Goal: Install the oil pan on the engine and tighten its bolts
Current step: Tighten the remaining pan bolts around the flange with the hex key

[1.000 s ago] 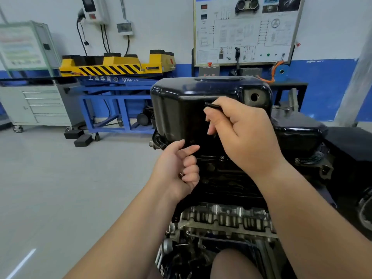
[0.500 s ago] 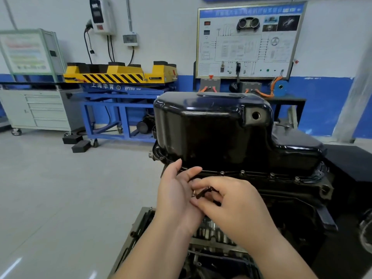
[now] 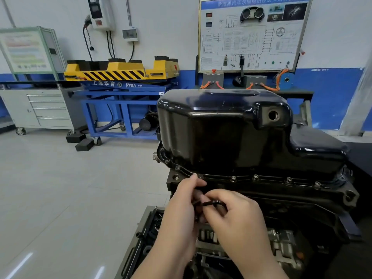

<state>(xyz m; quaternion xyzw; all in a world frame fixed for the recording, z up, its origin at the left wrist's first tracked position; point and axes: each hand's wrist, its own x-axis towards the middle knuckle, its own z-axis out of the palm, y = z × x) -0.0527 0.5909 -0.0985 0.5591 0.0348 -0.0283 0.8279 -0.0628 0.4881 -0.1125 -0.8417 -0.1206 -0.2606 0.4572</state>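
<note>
**Hands met at a slim black tool below the oil pan**

The right hand pinched the thin, bent metal tool between thumb and curled fingers. The left hand curled at its other end; whether it gripped could not be told. The glossy, rounded black oil pan sat on the engine, with small silvery bolts along its flat flange.
</note>
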